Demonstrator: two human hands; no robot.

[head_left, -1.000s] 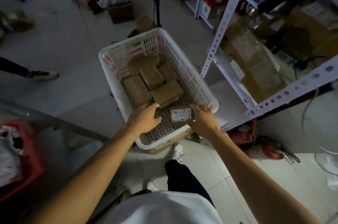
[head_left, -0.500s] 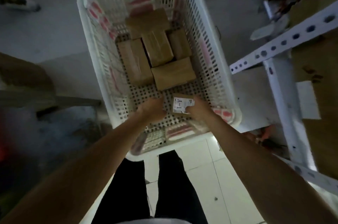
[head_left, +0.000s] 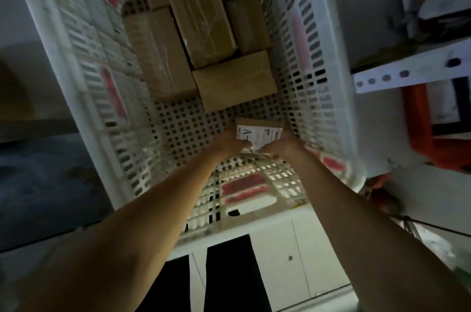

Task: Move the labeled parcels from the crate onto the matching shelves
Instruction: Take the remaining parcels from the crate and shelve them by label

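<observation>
Item: small labelled parcel point(head_left: 258, 133), brown carton with a white label facing up; a large "A" and a dash are legible, the rest is covered or blurred. Location: near end of the white perforated crate point(head_left: 328, 97), right of centre, at or just above the crate floor; contact with the floor cannot be told.

Hold: left hand point(head_left: 230, 144) grips the parcel's left near edge, thumb laid over the label; right hand point(head_left: 283, 146) grips its right near edge, fingers curled underneath. Both hands are closed around this one parcel.

Also in crate: five or so plain taped cartons point(head_left: 211, 28), packed together at the far end, just beyond the held parcel and apart from it.

Surroundings: white slotted shelf upright point(head_left: 407, 74) to the right; pale tiled floor point(head_left: 293, 260) near.

Handling advice: lift straight up clear of the near wall, keep the parcel level with its label upward, uncover the code with the thumb, and read it fully before choosing a shelf.
</observation>
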